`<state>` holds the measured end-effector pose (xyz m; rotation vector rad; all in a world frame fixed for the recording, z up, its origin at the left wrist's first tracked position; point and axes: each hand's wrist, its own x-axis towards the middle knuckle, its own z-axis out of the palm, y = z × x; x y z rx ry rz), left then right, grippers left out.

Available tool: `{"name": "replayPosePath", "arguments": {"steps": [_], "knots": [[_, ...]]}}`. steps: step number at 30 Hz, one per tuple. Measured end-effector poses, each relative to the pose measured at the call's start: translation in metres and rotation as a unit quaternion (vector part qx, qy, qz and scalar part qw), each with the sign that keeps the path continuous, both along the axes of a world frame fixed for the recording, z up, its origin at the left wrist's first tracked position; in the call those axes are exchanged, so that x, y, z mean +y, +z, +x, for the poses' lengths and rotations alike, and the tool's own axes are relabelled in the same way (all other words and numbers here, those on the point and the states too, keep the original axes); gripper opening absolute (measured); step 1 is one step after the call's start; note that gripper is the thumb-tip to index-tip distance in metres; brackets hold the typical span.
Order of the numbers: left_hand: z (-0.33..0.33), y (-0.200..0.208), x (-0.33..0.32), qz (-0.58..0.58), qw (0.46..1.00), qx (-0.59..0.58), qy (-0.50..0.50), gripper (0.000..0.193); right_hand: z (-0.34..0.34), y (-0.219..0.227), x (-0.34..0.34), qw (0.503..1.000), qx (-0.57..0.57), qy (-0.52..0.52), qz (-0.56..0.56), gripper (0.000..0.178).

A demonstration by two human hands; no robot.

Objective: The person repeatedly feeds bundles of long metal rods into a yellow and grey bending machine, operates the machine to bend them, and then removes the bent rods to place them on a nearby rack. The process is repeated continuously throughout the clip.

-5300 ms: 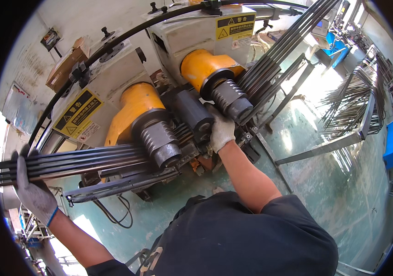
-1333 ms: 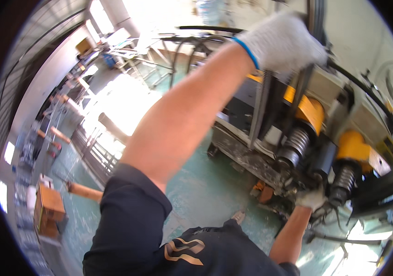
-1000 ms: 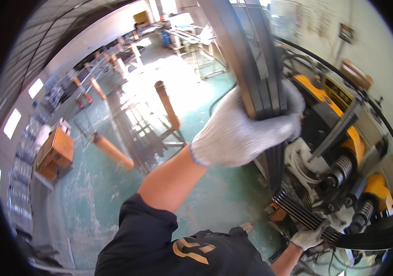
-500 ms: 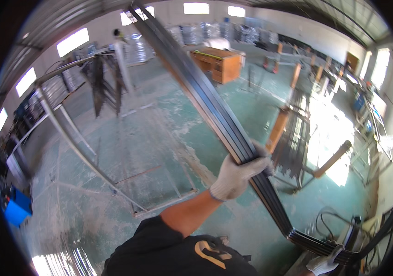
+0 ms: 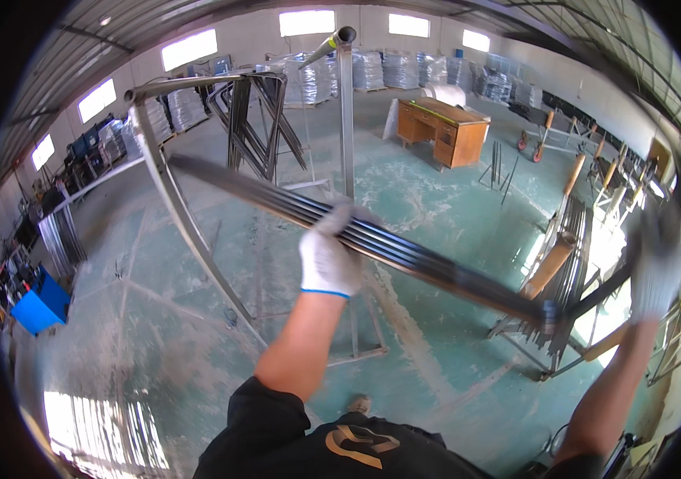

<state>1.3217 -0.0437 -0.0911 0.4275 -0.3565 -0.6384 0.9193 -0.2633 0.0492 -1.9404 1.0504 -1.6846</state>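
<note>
A bundle of several dark bent metal bars [image 5: 420, 254] hangs in the air before me, slanting from upper left down to a bend at the right. Past the bend, its other leg rises toward the right rim. My left hand [image 5: 331, 255], in a white knit glove, is wrapped round the long leg. On the rising leg is my gloved right hand [image 5: 656, 271], closed round the bars, its fingers blurred by motion. The bundle's left end lies in front of a metal rack [image 5: 169, 199]; whether they touch I cannot tell.
Bent dark bars [image 5: 248, 120] hang on the rack, whose upright post [image 5: 347, 120] stands ahead. A low stand with wooden posts [image 5: 552, 263] holds more bars at the right. Farther off are a wooden desk [image 5: 460, 144] and wrapped pallets [image 5: 400, 70]. A blue bin [image 5: 41, 303] is at left.
The bundle has swung from steep to a flatter slant, its far end moving left and down toward the rack. My right hand has risen from the lower right. The view has turned right.
</note>
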Motion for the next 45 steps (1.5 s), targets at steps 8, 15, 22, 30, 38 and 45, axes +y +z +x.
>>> {"name": "replayPosePath", "arguments": {"steps": [8, 15, 22, 30, 38, 45], "knots": [[0.266, 0.000, 0.012, -0.124, 0.978, 0.036, 0.166, 0.045, 0.283, 0.109, 0.037, 0.927, 0.006, 0.093, -0.363, 0.020], [0.179, -0.113, -0.004, -0.030, 0.985, -0.152, -0.082, 0.053, 0.355, -0.193, 0.000, 0.843, 0.218, 0.400, -0.286, 0.014], [0.033, -0.198, -0.159, 0.386, 0.894, -0.202, -0.105, 0.032, 0.079, -0.491, -0.176, 0.884, 0.266, -0.032, 0.383, 0.039], [-0.104, -0.185, -0.477, 0.345, 0.789, -0.496, -0.113, 0.030, -0.238, -0.639, -0.373, 0.755, 0.173, -0.295, 0.559, 0.062], [-0.346, -0.190, -0.859, 0.272, 0.731, -0.608, -0.151, 0.019, -0.396, -0.746, -0.590, 0.686, 0.124, -0.343, 0.629, 0.088], [-0.494, -0.241, -0.961, 0.195, 0.535, -0.822, 0.017, 0.018, -0.452, -0.838, -0.683, 0.684, -0.074, -0.144, 0.712, 0.079]]}}
